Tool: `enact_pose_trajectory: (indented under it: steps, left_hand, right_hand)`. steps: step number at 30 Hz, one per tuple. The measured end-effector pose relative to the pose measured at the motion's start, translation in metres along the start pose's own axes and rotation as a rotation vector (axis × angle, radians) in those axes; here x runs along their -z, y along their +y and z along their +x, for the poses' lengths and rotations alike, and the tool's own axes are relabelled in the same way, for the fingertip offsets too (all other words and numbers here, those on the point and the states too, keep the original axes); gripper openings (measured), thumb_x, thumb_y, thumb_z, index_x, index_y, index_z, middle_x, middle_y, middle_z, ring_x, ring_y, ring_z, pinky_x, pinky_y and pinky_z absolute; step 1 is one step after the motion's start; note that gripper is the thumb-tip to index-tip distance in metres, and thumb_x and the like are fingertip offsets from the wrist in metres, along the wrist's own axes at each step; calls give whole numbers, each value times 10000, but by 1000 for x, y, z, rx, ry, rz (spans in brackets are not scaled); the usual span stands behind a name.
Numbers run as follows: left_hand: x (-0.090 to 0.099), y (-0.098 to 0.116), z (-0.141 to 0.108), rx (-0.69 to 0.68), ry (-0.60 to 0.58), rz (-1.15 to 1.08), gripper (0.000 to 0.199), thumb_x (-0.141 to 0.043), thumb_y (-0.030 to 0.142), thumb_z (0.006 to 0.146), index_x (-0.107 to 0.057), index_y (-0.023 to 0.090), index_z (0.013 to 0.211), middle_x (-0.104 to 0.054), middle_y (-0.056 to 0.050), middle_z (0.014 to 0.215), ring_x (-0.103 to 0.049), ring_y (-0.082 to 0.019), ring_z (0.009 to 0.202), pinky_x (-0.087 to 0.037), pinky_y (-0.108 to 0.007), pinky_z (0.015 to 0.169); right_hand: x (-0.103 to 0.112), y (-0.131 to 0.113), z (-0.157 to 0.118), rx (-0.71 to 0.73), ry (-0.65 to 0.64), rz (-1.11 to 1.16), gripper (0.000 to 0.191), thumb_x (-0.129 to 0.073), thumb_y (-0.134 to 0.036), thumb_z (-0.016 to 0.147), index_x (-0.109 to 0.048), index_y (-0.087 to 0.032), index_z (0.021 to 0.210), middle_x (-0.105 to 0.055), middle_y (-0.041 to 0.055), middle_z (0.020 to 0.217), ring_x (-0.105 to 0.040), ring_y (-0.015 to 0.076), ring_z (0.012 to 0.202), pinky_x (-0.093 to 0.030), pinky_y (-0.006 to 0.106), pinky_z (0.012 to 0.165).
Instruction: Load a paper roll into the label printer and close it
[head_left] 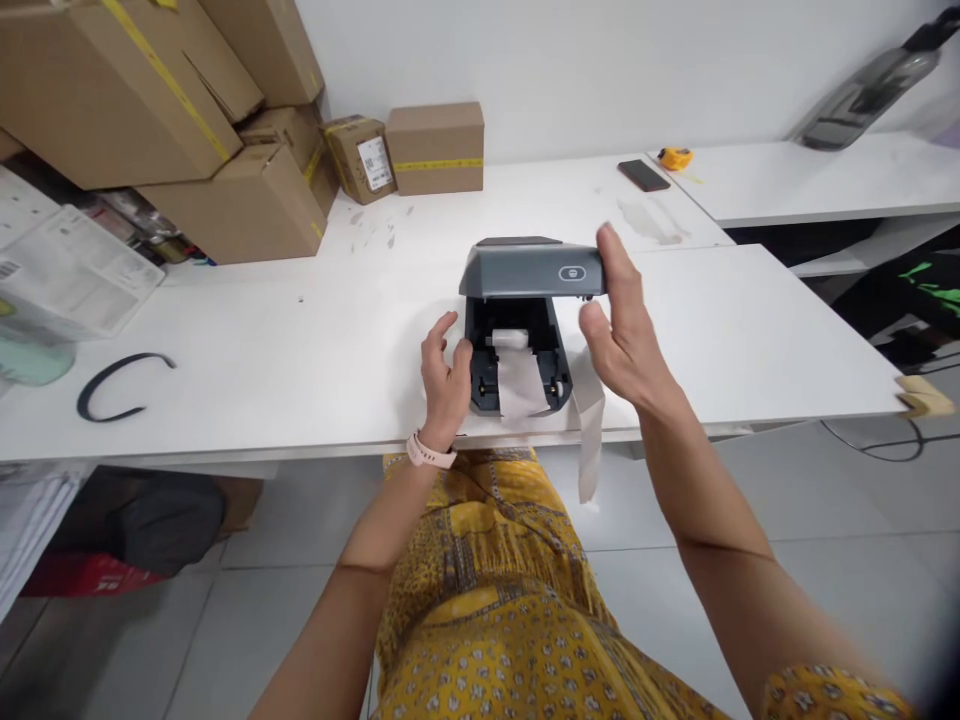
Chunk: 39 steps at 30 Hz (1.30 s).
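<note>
A dark grey label printer [478, 395] stands near the table's front edge with its cover raised. My right hand [626, 335] grips the right end of the printer's cover [525, 272], thumb below and fingers above. Beside the printer's left wall is my left hand [445, 375], fingers apart and thumb against the casing. Inside the body lies a small white roll [510, 339], and a strip of label paper [523, 385] runs from it over the front. Another pale paper strip [590, 440] hangs over the table edge, right of the printer.
Cardboard boxes [439, 150] are stacked at the back left. A black headband [94, 385] lies on the left of the white table [337, 370]. At the back right are a phone [643, 175], a yellow tape measure [675, 158] and a grey bottle [862, 95].
</note>
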<state>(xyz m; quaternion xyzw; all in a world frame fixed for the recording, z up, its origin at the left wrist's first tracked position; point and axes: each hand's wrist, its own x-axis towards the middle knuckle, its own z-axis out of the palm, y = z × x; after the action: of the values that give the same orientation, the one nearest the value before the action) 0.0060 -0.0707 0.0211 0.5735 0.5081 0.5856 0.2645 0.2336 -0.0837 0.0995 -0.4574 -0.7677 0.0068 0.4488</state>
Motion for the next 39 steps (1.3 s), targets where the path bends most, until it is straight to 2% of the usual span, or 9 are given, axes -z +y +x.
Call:
enact_pose_trajectory:
  steps: [12, 16, 18, 20, 23, 28, 31, 34, 39]
  left_hand:
    - [-16, -23, 49, 346, -294, -156, 734, -753, 298, 767, -501, 188, 1447, -617, -183, 1442, -646, -291, 1256, -560, -448, 1030]
    - [-16, -21, 61, 370, -359, -89, 807, -745, 283, 750, -461, 159, 1495, -635, -206, 1432, -671, -306, 1237, -571, -440, 989]
    - [-13, -12, 67, 335, -399, 43, 801, -729, 273, 753, -469, 171, 1504, -692, -176, 1368, -682, -309, 1228, -560, -437, 999]
    - [-8, 2, 71, 298, -457, 238, 778, -703, 292, 773, -479, 195, 1512, -739, -136, 1304, -692, -317, 1219, -539, -439, 1022]
    - [-2, 24, 73, 233, -537, 574, 729, -639, 376, 831, -482, 221, 1526, -770, -126, 1224, -702, -362, 1204, -522, -465, 1017]
    - [0, 41, 75, 149, -639, 820, 692, -538, 438, 885, -450, 195, 1527, -763, -177, 1203, -711, -421, 1156, -534, -495, 947]
    - [2, 43, 79, 112, -687, 835, 648, -531, 375, 878, -473, 162, 1487, -767, -178, 1162, -717, -402, 1131, -539, -469, 931]
    - [8, 43, 86, 105, -774, 728, 637, -534, 265, 849, -486, 165, 1476, -773, -79, 853, -757, -325, 926, -555, -402, 859]
    - [15, 38, 91, 146, -833, 561, 711, -542, 185, 802, -461, 163, 1509, -609, 57, 543, -670, -225, 559, -540, -331, 704]
  right_hand:
    - [-28, 70, 139, 50, 117, 5, 736, -131, -744, 1020, -173, -382, 1660, -519, 84, 1579, -533, 326, 1469, -476, 586, 1182]
    - [-30, 52, 145, 32, 268, -118, 689, -280, -665, 1035, -203, -389, 1662, -340, 75, 1721, -308, 350, 1612, -350, 613, 1268]
    - [-28, 35, 132, 67, 285, -172, 610, -333, -584, 1050, -363, -350, 1612, -401, 100, 1688, -347, 371, 1584, -333, 636, 1261]
    - [-28, 25, 116, 111, 161, -169, 479, -374, -478, 1064, -591, -291, 1447, -622, 134, 1490, -542, 370, 1428, -401, 624, 1197]
    - [-31, 25, 97, 160, -307, -99, 359, -456, -346, 1031, -764, -220, 1167, -799, 95, 1156, -727, 287, 1115, -537, 460, 1015]
    - [-50, 35, 83, 200, -961, -280, 391, -476, -282, 992, -783, -175, 1209, -803, 115, 1233, -715, 295, 1138, -501, 411, 996]
    - [-62, 30, 80, 239, -1089, -463, 438, -439, -319, 1020, -766, -152, 1259, -801, 165, 1206, -674, 346, 1221, -365, 516, 1140]
    - [-69, 23, 78, 222, -1137, -528, 478, -387, -320, 1041, -737, -115, 1293, -800, 200, 1160, -709, 330, 1161, -248, 550, 1201]
    - [-74, 25, 78, 220, -1151, -460, 457, -502, -354, 997, -712, -109, 1321, -768, 227, 1222, -682, 358, 1201, -257, 545, 1179]
